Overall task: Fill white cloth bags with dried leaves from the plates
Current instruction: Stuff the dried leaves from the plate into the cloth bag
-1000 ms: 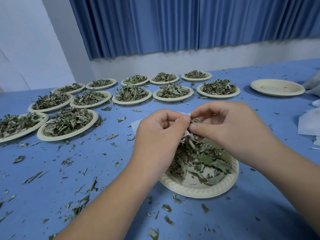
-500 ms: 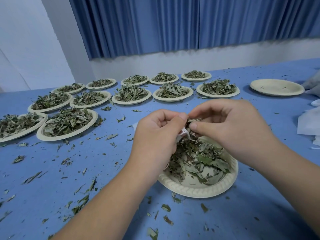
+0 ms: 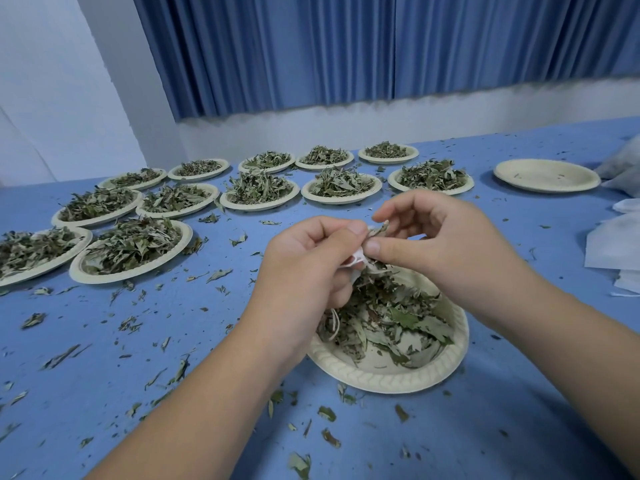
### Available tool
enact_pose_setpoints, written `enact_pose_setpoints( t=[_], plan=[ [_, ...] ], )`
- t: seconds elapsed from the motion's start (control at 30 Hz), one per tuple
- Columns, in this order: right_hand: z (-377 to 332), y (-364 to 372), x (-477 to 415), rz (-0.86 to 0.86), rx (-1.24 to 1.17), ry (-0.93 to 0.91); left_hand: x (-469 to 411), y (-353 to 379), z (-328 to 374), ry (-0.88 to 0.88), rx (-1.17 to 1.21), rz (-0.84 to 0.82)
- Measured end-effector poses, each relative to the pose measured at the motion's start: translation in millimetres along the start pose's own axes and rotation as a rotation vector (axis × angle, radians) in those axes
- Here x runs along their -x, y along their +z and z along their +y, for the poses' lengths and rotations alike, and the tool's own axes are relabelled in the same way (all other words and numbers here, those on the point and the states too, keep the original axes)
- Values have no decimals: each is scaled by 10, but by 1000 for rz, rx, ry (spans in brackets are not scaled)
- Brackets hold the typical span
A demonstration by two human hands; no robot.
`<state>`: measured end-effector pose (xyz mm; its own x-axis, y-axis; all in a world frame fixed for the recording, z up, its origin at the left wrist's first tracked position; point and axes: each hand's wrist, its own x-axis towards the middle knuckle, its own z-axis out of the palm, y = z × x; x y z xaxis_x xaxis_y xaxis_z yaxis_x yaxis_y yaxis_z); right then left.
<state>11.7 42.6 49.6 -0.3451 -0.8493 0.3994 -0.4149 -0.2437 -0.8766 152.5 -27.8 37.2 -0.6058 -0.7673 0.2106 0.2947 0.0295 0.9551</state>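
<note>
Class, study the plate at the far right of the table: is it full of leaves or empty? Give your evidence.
Almost empty: the far-right plate shows its bare pale surface, with only a few leaf specks.

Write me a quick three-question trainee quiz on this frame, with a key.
1. True or false: the far-right plate is piled full.
2. What does the left hand grip?
A. a white bag
B. a spoon
C. a cup
3. Fill in: the right hand pinches ____ at the bag's mouth.

Key
1. False: it is almost bare, with only a few crumbs.
2. A
3. leaves
</note>
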Motion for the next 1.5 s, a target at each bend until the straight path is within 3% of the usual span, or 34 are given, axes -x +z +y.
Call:
enact_pose_setpoints(
  t=[0.23,0.33,0.53,0.9,1.07,1.3,1.5],
  plan=[
    [-6,-19,-23,-150,-41,190,27,7,36,1,69,-82],
    [-8,1,-18,-119,-75,181,38,17,30,-1,17,-90],
    [35,39,-14,-6,135,82,32,44,0,-15,-76,-41],
    [-70,-116,9,-150,92,132,-26,-33,-23,-7,-24,145],
    [-122,-45,78,-225,181,55,-45,-57,-21,-11,16,187],
    [-10,82,86,-53,73,28,-39,-35,-28,-15,36,209],
    [42,73,85,57,166,-59,-42,-19,-33,6,-19,201]
  ],
)
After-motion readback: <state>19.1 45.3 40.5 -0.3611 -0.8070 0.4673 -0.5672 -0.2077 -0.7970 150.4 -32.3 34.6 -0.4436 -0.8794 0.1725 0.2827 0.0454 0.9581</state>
